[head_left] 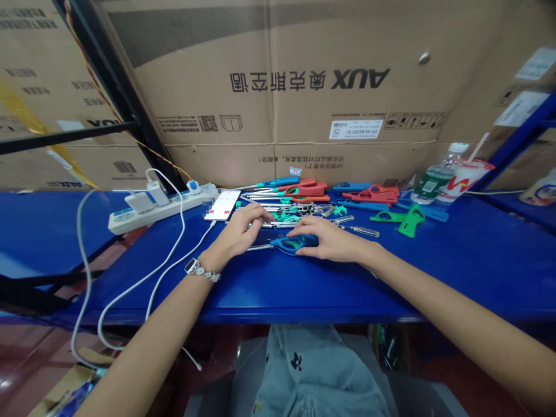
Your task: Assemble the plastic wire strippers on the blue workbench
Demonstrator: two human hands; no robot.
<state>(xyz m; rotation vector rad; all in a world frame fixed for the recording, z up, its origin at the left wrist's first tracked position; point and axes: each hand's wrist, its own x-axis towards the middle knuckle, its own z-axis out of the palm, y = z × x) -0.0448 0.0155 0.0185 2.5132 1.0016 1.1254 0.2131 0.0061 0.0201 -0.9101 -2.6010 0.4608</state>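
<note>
My right hand (332, 240) closes around the handle of a blue long-nosed lighter (284, 244) lying low over the blue shelf. A green part shows inside its handle, and its metal tube (259, 248) points left. My left hand (243, 229) is beside the near left end of the pile of metal rods and green parts (286, 218). Its fingers are curled together at the rods; what they pinch, if anything, is hidden. Behind the hands lie several red lighter handles (310, 190) and blue handles (369, 205). Green handle pieces (410, 221) rest further right.
A phone (222, 205) lies left of the pile, by a white power strip (174, 208) with chargers and loose cables (150, 278). At the right back stand a plastic bottle (434, 179) and a paper cup with straw (467, 176). A large cardboard box (295, 116) walls the back.
</note>
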